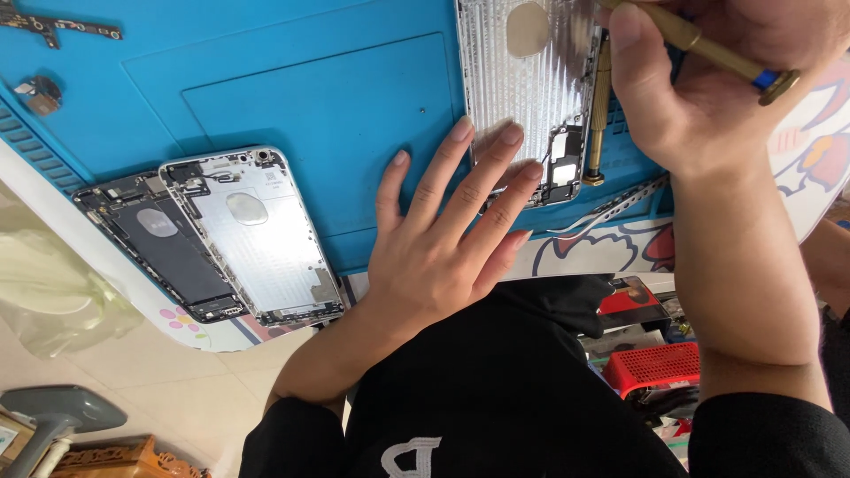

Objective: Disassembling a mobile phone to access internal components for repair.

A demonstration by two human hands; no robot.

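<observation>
A: Where's the phone shell (529,88)?
B: At 1 o'clock on the blue mat (310,106), thin and bendy (hold its edges). Left hand (443,239) lies flat on it, fingers spread. Right hand (708,88) pinches a brass screwdriver (708,44)

Two opened phones (208,235) on mat (310,106) left of third housing (527,88) (screwdriver (600,115) seemingly just beside it).

A white counter (133,296) with cartoon prints carries a blue rubber work mat (336,124). On the mat, at 8 o'clock, two opened phone housings lie side by side: a dark one (159,248) and a silver one (257,235). At 1 o'clock lies a third silver housing (527,84), a brass screwdriver (598,115) just beside it. Small dark parts (40,93) sit at 10 o'clock.
</observation>
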